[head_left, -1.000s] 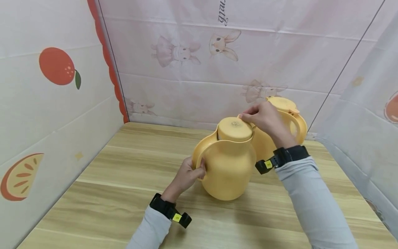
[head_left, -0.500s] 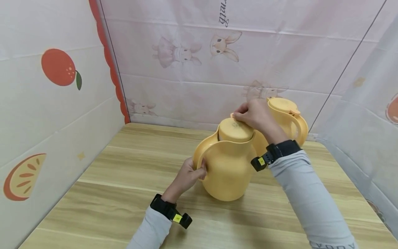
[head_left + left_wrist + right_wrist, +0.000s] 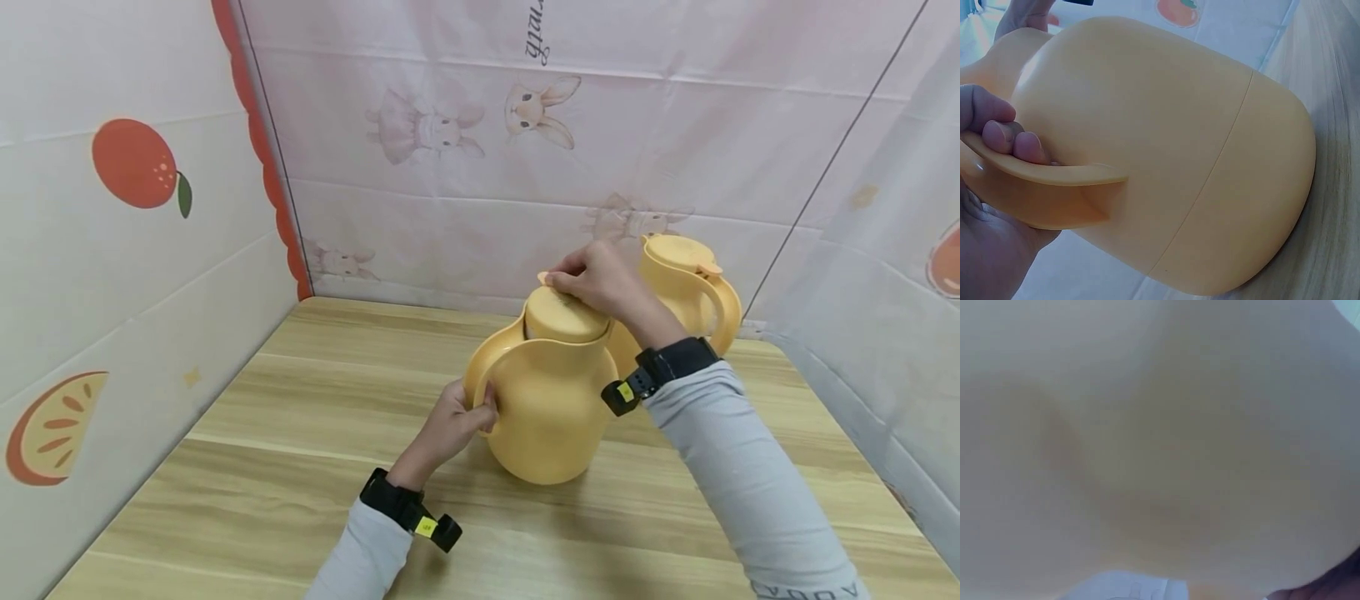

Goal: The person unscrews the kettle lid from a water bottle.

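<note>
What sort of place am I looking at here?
Perhaps a makeshift tabletop booth: a wood-grain table, a rabbit-print sheet behind it and a fruit-print sheet along its left side.

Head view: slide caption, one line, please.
Left hand grips the handle of the nearer yellow jug; right hand pinches its lid tab.

On the pink wall cloth (image 3: 480, 183) facing you, dark cursive lettering (image 3: 535, 33) runs sideways, cut off by the top edge; "mth" is legible. Cropped letters (image 3: 810, 593) on your right sleeve (image 3: 727, 454) are unclear. The yellow labels (image 3: 426, 527) on your wristbands (image 3: 390, 493) bear characters too small to read. The lid's (image 3: 558, 321) faint mark is illegible.
</note>
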A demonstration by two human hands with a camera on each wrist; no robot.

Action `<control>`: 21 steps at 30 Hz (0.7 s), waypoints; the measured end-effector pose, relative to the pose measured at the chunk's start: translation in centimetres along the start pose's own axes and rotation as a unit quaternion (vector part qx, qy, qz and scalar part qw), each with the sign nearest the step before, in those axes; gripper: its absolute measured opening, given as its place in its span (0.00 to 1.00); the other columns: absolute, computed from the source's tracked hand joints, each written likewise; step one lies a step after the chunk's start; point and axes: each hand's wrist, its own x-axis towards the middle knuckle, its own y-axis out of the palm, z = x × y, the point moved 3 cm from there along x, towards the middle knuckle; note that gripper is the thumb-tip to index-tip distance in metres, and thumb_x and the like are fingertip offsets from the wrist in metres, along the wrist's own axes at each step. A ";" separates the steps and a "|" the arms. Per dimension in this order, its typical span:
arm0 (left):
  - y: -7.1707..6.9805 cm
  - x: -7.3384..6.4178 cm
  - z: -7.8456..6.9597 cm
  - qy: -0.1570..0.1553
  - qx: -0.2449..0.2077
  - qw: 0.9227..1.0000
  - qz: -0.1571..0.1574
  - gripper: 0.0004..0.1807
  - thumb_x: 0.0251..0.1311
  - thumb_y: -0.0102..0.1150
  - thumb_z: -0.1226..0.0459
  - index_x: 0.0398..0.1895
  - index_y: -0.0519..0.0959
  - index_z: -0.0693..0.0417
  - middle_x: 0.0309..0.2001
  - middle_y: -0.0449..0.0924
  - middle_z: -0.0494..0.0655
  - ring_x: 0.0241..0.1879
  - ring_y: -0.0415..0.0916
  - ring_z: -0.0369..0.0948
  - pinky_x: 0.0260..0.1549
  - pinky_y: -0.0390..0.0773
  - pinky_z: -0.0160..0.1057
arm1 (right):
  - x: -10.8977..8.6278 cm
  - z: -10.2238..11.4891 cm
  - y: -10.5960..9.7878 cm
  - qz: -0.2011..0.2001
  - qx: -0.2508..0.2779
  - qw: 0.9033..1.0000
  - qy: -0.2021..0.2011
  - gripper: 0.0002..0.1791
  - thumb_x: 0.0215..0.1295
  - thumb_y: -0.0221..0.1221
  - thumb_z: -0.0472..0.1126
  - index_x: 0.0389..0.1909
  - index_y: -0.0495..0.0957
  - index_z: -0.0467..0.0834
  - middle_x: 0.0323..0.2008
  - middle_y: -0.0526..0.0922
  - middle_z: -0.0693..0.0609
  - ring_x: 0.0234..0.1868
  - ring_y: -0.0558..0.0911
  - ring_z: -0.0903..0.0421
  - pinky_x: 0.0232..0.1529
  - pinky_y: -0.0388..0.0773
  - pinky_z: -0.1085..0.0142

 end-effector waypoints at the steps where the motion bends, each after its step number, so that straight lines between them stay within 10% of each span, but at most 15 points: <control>1: 0.0 0.0 0.0 0.001 -0.001 1.000 0.000 0.04 0.58 0.43 0.76 0.27 0.67 0.66 0.21 0.67 0.49 0.23 0.66 0.41 0.25 0.67 0.34 | 0.0 0.2 0.1 0.004 0.000 1.000 -0.003 0.12 0.61 0.60 0.40 0.37 0.84 0.35 0.33 0.83 0.43 0.33 0.77 0.53 0.27 0.70 0.68; 21: -0.1 0.0 -0.1 -0.009 -0.021 1.000 0.007 0.03 0.55 0.44 0.77 0.26 0.65 0.65 0.22 0.67 0.49 0.24 0.66 0.40 0.24 0.66 0.34 | -1.4 4.4 1.8 0.006 -0.036 0.994 -0.107 0.07 0.58 0.60 0.38 0.31 0.85 0.41 0.27 0.84 0.51 0.13 0.62 0.61 0.19 0.59 0.68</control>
